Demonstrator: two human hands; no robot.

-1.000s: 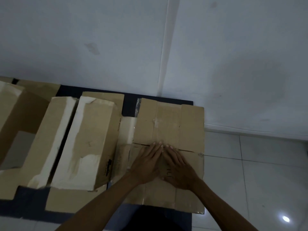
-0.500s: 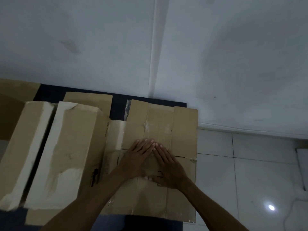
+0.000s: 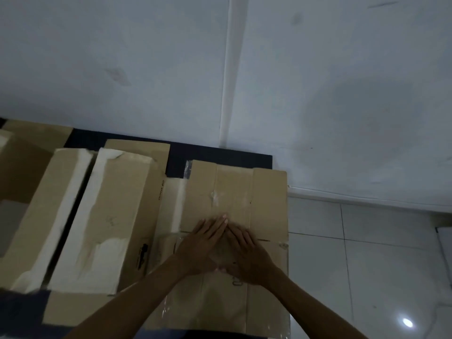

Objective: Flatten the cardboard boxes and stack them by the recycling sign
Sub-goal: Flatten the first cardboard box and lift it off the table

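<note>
While both palms bear down, a flattened cardboard box [image 3: 234, 241] lies on a dark mat [image 3: 220, 157] at the room's 6 o'clock. The left hand [image 3: 203, 248] and right hand [image 3: 247, 255] press with straight fingers, fingertips meeting, gripping nothing. This looks like the flattening step; lifting the sheet would come next, though no recycling sign is in view. At 9 o'clock, unflattened boxes [image 3: 97, 221] show torn, pale facing. Glossy white tiles [image 3: 367, 265] spread toward 3 o'clock.
</note>
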